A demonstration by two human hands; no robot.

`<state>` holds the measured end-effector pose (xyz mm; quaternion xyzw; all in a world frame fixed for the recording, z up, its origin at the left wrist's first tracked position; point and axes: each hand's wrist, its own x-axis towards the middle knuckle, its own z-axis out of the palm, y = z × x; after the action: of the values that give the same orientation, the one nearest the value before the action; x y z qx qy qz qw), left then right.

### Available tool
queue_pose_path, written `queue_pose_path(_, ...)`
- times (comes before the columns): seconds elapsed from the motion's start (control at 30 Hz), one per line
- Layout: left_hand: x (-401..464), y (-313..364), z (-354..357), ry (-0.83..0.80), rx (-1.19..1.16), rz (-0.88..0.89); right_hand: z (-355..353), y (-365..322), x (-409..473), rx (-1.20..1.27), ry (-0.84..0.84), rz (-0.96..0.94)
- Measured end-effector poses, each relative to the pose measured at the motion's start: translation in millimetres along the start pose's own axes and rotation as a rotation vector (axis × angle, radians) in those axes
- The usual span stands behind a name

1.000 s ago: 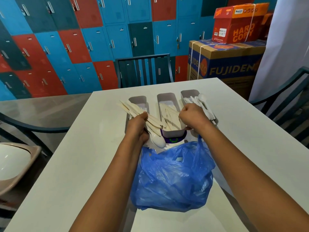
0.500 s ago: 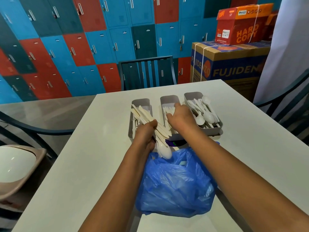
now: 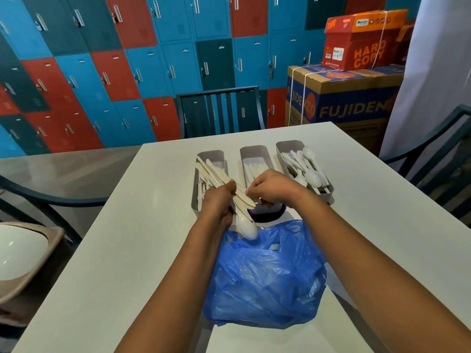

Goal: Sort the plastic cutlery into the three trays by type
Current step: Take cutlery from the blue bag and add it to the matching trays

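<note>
Three trays (image 3: 256,154) sit side by side at twelve o'clock on the counter (image 3: 127,238), one per cutlery type, with spoons already in the rightmost. From the head view, the left hand (image 3: 219,202) grips a mixed bundle of cutlery (image 3: 229,184) like a fan, presumably to keep pieces reachable. The right hand (image 3: 272,186) has curled fingers pinching at one piece, apparently picking it out. A blue bag (image 3: 265,278) lies at six o'clock.

Blue, red and teal lockers (image 3: 142,70), dark chair (image 3: 220,110), stacked cardboard boxes (image 3: 351,95).
</note>
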<state>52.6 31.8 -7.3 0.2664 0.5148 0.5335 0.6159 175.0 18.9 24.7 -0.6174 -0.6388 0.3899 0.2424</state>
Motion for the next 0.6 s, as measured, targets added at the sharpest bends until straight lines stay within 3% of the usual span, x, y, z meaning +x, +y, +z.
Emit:
queue_pose_path(0.2,5,-4,-4,0.014,-0.036,-0.002,-5,1,0,-0.066,0.042,0.052)
queue_pose_path(0.37,8,-2,-8,-0.006,-0.044,-0.036,-13,11,14,-0.168,0.208,0.138)
queue_pose_path(0.6,6,-2,-5,-0.027,-0.041,-0.064,-8,12,36,-0.314,0.296,0.221)
